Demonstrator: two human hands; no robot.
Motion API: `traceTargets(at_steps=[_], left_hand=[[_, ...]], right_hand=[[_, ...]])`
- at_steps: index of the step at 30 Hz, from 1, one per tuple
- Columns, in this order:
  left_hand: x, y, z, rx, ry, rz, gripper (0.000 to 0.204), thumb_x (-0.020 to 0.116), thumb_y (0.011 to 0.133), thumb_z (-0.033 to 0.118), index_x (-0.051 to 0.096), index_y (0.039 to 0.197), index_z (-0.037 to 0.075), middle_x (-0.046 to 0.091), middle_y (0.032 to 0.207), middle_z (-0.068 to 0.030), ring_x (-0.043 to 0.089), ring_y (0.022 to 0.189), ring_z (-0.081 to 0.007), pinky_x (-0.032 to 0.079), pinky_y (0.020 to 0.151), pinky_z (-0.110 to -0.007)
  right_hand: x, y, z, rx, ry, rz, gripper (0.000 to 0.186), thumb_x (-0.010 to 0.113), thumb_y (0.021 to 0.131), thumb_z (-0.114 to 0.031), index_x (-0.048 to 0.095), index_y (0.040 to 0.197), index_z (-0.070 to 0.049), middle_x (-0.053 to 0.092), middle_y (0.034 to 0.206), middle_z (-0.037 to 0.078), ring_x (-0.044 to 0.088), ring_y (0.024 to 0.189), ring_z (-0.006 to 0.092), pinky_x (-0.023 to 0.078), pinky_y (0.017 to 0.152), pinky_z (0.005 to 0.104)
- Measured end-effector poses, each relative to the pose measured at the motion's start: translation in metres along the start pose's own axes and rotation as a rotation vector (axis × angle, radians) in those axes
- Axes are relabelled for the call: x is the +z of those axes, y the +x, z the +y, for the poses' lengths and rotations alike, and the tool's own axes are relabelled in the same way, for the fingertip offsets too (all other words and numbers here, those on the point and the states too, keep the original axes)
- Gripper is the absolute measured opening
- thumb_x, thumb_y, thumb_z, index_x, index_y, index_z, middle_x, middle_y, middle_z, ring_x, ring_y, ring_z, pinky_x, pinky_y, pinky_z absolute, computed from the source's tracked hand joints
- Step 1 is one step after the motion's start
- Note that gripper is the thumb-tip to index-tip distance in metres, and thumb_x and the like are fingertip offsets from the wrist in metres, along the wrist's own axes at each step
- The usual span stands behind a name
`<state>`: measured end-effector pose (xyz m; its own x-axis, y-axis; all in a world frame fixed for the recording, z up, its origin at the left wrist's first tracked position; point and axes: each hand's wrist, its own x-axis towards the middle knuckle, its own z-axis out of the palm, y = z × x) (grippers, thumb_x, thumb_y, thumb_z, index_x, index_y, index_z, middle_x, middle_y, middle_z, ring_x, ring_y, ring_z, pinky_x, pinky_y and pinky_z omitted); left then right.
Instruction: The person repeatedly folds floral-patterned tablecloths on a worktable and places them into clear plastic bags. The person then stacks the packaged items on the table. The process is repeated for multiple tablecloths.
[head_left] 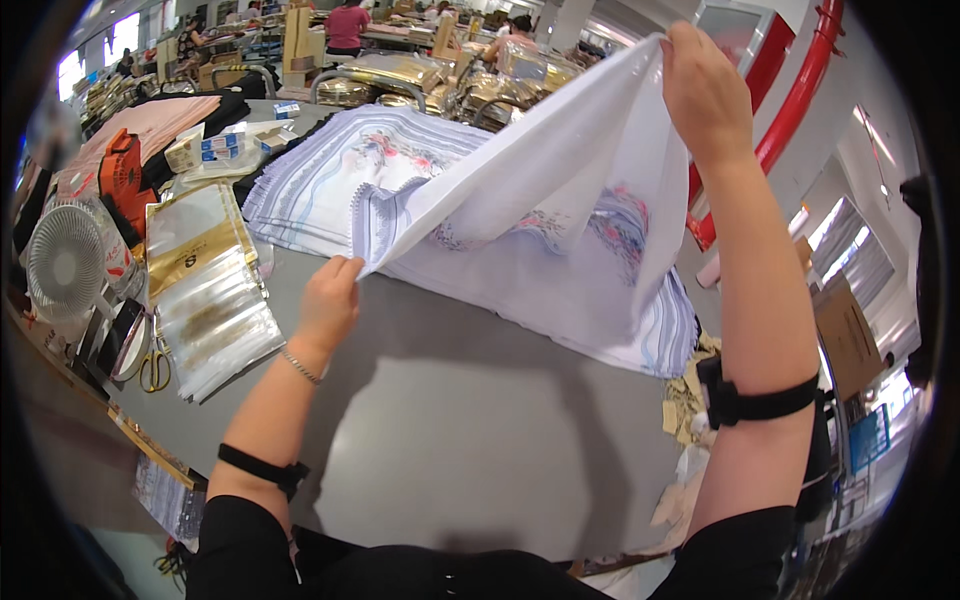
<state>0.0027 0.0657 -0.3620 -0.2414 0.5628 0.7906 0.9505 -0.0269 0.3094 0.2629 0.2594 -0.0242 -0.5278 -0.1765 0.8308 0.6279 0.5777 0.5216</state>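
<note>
A thin white scarf [560, 150] with a floral print and a lilac edge is stretched between my hands. My left hand [330, 300], low over the table, pinches one corner. Raised high at the right, my right hand [705, 95] grips another corner, so the cloth slants upward between them. The rest of the scarf hangs in folds over a flat stack of similar scarves [310, 185] with lilac borders and red flowers. The raised cloth hides much of that stack.
On the grey table [450, 450], clear plastic bags [215, 310] lie at the left beside gold-handled scissors [155, 370] and a white fan [66, 258]. Pink folded cloth [150, 135] is farther back. A red pipe [800, 110] stands at the right. Other people work in the background.
</note>
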Motion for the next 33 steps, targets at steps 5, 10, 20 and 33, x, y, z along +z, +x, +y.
traceTargets(at_steps=[5, 10, 20, 33], left_hand=[[-0.067, -0.035, 0.040, 0.417, 0.121, -0.341, 0.046, 0.056, 0.078, -0.001, 0.060, 0.121, 0.013, 0.055, 0.082, -0.0097, 0.055, 0.066, -0.0294, 0.046, 0.059, -0.041], [-0.068, -0.052, 0.062, 0.561, -0.048, -0.625, 0.035, 0.056, 0.075, 0.002, 0.064, 0.107, 0.016, 0.056, 0.077, -0.0079, 0.059, 0.071, -0.0275, 0.049, 0.062, -0.039], [-0.169, 0.070, -0.052, -0.176, 0.032, 0.441, 0.023, 0.045, 0.086, -0.001, 0.066, 0.097, 0.002, 0.065, 0.085, -0.0163, 0.062, 0.076, -0.0300, 0.049, 0.073, -0.036], [0.014, -0.028, 0.174, 0.570, -0.088, -0.829, 0.054, 0.053, 0.084, 0.011, 0.046, 0.136, 0.021, 0.059, 0.083, -0.0144, 0.064, 0.068, -0.0329, 0.051, 0.056, -0.045]], right_hand=[[-0.012, 0.021, 0.008, 0.081, -0.235, -0.157, 0.012, 0.045, 0.085, 0.001, 0.057, 0.087, 0.000, 0.065, 0.068, 0.021, 0.068, 0.067, 0.0337, 0.054, 0.061, 0.0422], [-0.018, 0.013, 0.027, -0.078, -0.230, -0.152, 0.009, 0.044, 0.087, -0.002, 0.053, 0.091, -0.002, 0.064, 0.076, 0.017, 0.065, 0.075, 0.0374, 0.053, 0.066, 0.0444], [-0.034, -0.026, 0.040, 0.335, -0.307, -0.411, 0.014, 0.041, 0.089, -0.009, 0.050, 0.097, -0.003, 0.066, 0.088, 0.021, 0.063, 0.085, 0.0423, 0.051, 0.073, 0.0506], [-0.108, 0.021, -0.026, 0.091, -0.051, 0.023, 0.011, 0.046, 0.086, -0.002, 0.057, 0.084, -0.002, 0.063, 0.073, 0.022, 0.064, 0.075, 0.0385, 0.051, 0.066, 0.0456]])
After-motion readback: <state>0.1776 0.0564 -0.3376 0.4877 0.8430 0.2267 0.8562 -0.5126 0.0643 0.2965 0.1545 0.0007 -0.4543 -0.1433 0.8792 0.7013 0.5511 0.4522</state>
